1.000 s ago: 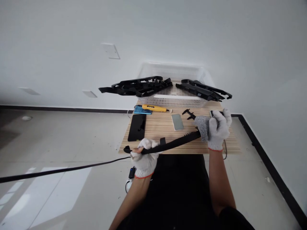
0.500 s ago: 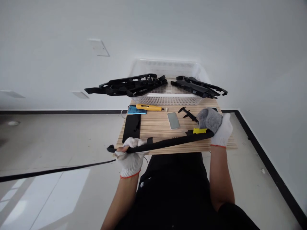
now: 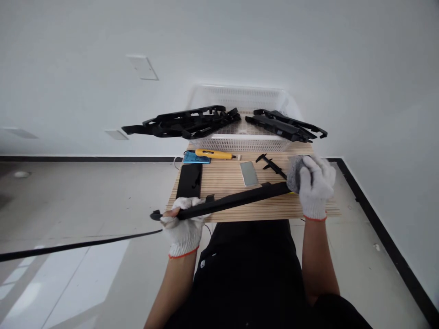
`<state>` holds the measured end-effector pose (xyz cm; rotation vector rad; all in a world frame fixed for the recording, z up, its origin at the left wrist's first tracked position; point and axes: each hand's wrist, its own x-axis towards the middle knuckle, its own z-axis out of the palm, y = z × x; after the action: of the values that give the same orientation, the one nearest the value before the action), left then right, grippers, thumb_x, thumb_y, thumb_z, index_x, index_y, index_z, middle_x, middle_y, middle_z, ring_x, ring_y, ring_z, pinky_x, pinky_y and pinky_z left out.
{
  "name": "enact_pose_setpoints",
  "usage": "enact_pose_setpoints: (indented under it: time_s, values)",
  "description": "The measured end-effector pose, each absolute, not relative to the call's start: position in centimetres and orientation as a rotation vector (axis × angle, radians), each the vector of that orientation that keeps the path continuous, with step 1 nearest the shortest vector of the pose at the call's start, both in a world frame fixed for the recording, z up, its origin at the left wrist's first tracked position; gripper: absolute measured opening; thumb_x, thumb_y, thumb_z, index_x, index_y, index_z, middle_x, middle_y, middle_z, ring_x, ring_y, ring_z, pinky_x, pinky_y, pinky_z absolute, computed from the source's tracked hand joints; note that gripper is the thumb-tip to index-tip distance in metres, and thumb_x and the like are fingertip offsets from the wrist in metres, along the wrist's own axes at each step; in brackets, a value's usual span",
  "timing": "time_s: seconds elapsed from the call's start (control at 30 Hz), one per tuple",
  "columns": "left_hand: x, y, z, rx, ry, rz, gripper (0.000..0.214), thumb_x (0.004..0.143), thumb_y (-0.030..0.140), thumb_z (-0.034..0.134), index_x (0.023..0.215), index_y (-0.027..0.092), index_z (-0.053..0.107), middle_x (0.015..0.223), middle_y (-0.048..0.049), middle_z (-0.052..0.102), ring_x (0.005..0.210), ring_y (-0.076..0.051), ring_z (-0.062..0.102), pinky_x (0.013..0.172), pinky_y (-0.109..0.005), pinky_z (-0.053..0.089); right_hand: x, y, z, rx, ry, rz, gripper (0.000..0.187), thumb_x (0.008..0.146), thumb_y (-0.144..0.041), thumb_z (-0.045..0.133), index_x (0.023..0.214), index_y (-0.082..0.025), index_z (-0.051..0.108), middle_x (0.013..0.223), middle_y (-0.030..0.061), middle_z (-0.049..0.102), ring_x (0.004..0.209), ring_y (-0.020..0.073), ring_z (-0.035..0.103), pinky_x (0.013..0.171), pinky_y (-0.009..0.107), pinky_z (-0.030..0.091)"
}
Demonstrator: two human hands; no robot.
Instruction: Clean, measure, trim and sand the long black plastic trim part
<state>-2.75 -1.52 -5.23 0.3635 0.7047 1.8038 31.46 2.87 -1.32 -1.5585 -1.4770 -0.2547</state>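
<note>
Both my hands wear white knit gloves. My left hand (image 3: 181, 226) is closed round the left end of a long black plastic strip (image 3: 229, 204), held level over the front edge of the small wooden table (image 3: 226, 180). My right hand (image 3: 316, 185) is closed on a grey cloth (image 3: 294, 173), which is pressed against the strip's right end.
A white mesh basket (image 3: 244, 144) at the table's back carries black plastic parts, one pile (image 3: 183, 123) overhanging left and another (image 3: 286, 126) right. On the table lie a black tablet (image 3: 190, 180), a yellow tool (image 3: 213, 155), a phone (image 3: 248, 173) and a black caliper (image 3: 270, 164). A black cable (image 3: 78, 246) crosses the floor.
My right hand swung the grey cloth along the strip's right end, out to the tip and back, covering the yellow label seen half a second ago. The strip shifted slightly left.
</note>
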Motion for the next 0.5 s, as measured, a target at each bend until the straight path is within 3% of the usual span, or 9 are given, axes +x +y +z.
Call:
enact_pose_setpoints:
  time_s: [0.13,0.17,0.3,0.37,0.5]
  values:
    - [-3.5,-1.2,-5.5,0.369,0.725,1.853,0.051,0.049,0.047,0.094,0.06,0.018,0.053,0.061,0.0038,0.052,0.058,-0.013,0.055,0.046,-0.024,0.054,31.1,1.8,-1.1,-1.678,-1.795,-0.101,0.102,0.084,-0.075,0.069,0.165,-0.027,0.031,0.165,0.0171,0.038,0.144,0.0415,0.047,0.103,0.06,0.055]
    - [-3.8,-1.1,-5.6,0.389,0.74,1.841,0.051,0.05,0.048,0.093,0.06,0.018,0.054,0.061,0.0038,0.052,0.057,-0.012,0.054,0.045,-0.024,0.053,31.1,1.7,-1.3,-1.687,-1.829,-0.11,0.104,0.084,-0.076,0.068,0.166,-0.027,0.028,0.167,0.0172,0.035,0.146,0.0417,0.046,0.103,0.059,0.056]
    - [-4.9,-0.9,-5.9,0.422,0.819,1.841,0.05,0.049,0.053,0.089,0.058,0.019,0.054,0.058,0.0035,0.05,0.056,-0.013,0.054,0.045,-0.025,0.053,31.7,2.0,-2.4,-1.621,-1.853,-0.229,0.058,0.104,-0.06,0.048,0.154,-0.03,0.05,0.165,0.0083,0.042,0.152,0.0345,0.04,0.119,0.056,0.044]
    - [-5.2,-0.9,-5.9,0.415,0.861,1.851,0.05,0.048,0.054,0.088,0.058,0.018,0.054,0.059,0.0034,0.051,0.057,-0.013,0.055,0.044,-0.025,0.052,32.5,2.3,-2.6,-1.624,-1.802,-0.219,0.05,0.106,-0.057,0.045,0.144,-0.028,0.062,0.163,0.0063,0.046,0.154,0.035,0.036,0.124,0.058,0.037]
    - [-5.3,-0.7,-5.5,0.435,0.876,1.853,0.053,0.05,0.055,0.088,0.058,0.018,0.05,0.06,0.003,0.051,0.057,-0.014,0.056,0.046,-0.026,0.053,35.5,3.3,-1.8,-1.68,-1.508,-0.028,0.049,0.106,-0.055,0.045,0.143,-0.028,0.061,0.144,0.0092,0.063,0.135,0.0309,0.06,0.114,0.053,0.049]
